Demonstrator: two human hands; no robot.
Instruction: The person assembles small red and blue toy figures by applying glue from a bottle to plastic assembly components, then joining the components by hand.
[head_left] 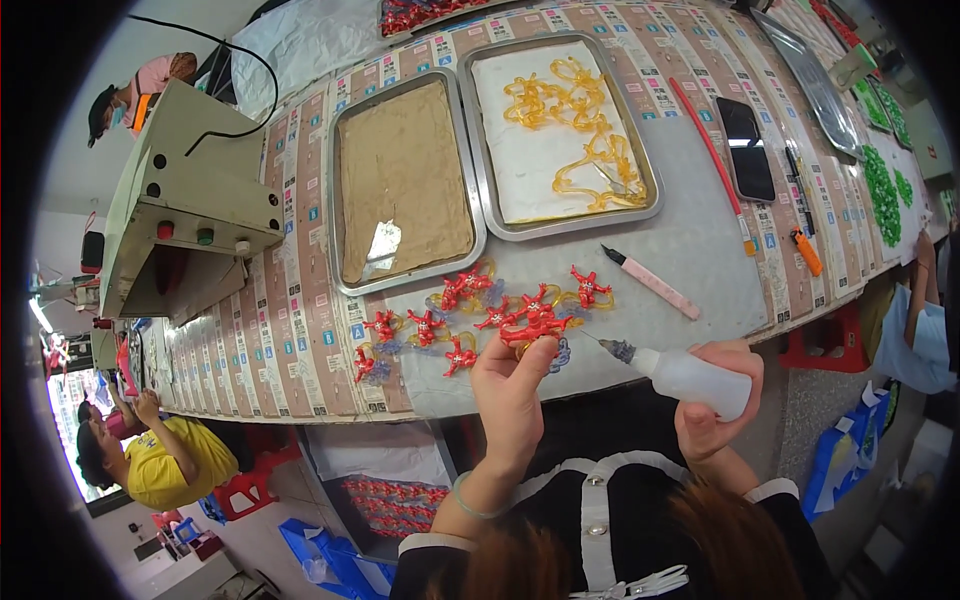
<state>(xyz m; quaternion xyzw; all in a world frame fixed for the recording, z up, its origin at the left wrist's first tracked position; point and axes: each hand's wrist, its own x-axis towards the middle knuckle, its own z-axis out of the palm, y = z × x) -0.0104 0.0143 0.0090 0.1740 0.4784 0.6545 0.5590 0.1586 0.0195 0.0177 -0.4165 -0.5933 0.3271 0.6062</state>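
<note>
- While the left hand [512, 400] pinches a red figure [533, 329], the right hand [706, 432] curls round a white bottle [705, 384].
- Beyond, I see more red figures [425, 326] on grey paper [712, 265].

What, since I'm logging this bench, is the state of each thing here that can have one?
Left hand: pinching a red figure
Right hand: wrapped around a bottle
Bottle: tilted, nozzle toward the held figure
Loose red figures: spread over grey sheet
Right tray: holding yellow loops
Left tray: flat, brown inside
Phone: lying flat, screen dark
Pink-handled tool: lying down, dark tip exposed
Machine: on or off, cannot tell
</note>
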